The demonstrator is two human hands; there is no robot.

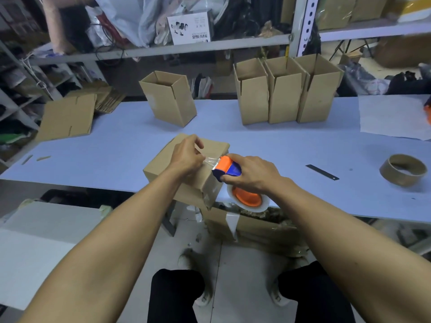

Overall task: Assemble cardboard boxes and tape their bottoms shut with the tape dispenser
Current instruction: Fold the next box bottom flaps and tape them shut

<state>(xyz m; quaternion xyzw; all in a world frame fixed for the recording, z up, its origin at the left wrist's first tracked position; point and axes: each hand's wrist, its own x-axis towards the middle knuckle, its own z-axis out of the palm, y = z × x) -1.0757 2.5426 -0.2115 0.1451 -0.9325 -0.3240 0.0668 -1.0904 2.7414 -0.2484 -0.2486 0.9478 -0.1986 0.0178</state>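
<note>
Both forearms bare to the frame edge, no sleeves visible. Left hand (pixel 186 157) and right hand (pixel 253 173): no gloves, rings, or watch. Black trousers (pixel 175 297) on both legs. Light-coloured shoes (pixel 205 297), worn and scuffed, partly hidden by the trouser legs.

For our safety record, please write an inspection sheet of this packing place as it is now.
Surface: pale table, white sheet at far right.
Job's things: box at near edge, dispenser on it; four open boxes behind; flat cardboard at left.
Clutter: empty tape core, dark blade strip.
Grippers: left hand pinches tape end; right hand grips dispenser.
Cables: black cable on shelf.
Surroundings: crowded shelves, carton under table.
</note>
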